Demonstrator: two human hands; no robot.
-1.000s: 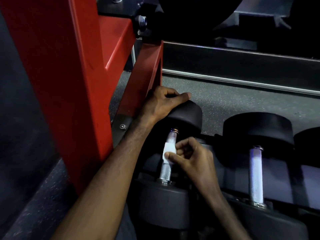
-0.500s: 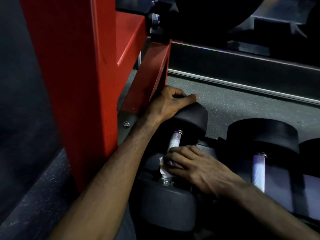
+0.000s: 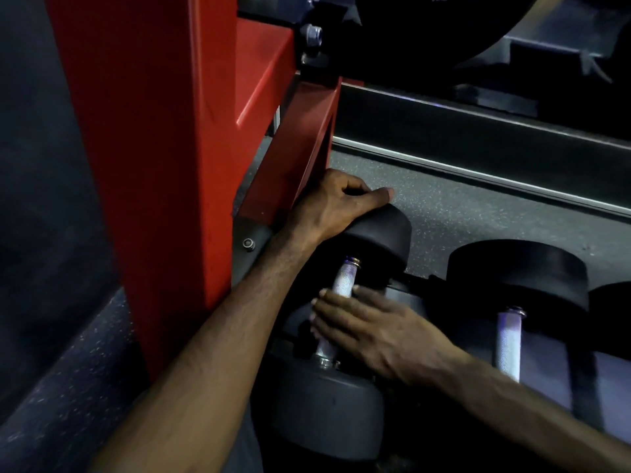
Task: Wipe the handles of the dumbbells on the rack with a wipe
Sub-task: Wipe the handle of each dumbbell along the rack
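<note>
A: Nearest stuff first?
B: Near head (image 3: pixel 327 414) of the leftmost dumbbell, a dark grey cylinder, sat low in frame between the two forearms. Its knurled metal handle (image 3: pixel 344 281) ran up and away from that to the far head (image 3: pixel 379 240).

A: Right hand?
B: Right hand (image 3: pixel 372 331) lay across the middle of that handle, coming in from the right. Fingers (image 3: pixel 333 307) were stretched leftward over the bar, slightly motion-blurred. They looked laid over it more than wrapped round; couldn't tell whether the thumb closed underneath.

A: Wipe?
B: Couldn't see it for certain. Only a pale sliver at the fingertips on the left edge of the handle; could have been wipe or bare metal. Anything else was hidden under the palm.

A: Left hand?
B: Left hand (image 3: pixel 333 208) was farther back, on top of the far head, fingers curled down over its far edge, thumb lying along the top toward the right. Gripping that head, forearm running down to the bottom left.

A: Neighbours?
B: Second dumbbell (image 3: pixel 519 268) just to the right on the same rack, its handle (image 3: pixel 508 339) bare and partly cut off by the right forearm. Edge of a third black head at the right border.

A: Behind?
B: Red rack upright (image 3: pixel 153 148) left of the left arm, red brace (image 3: pixel 307 145) slanting behind the left hand, speckled floor (image 3: pixel 461 206) beyond, then a dark rail (image 3: pixel 478 138) with a pale lower strip.
</note>
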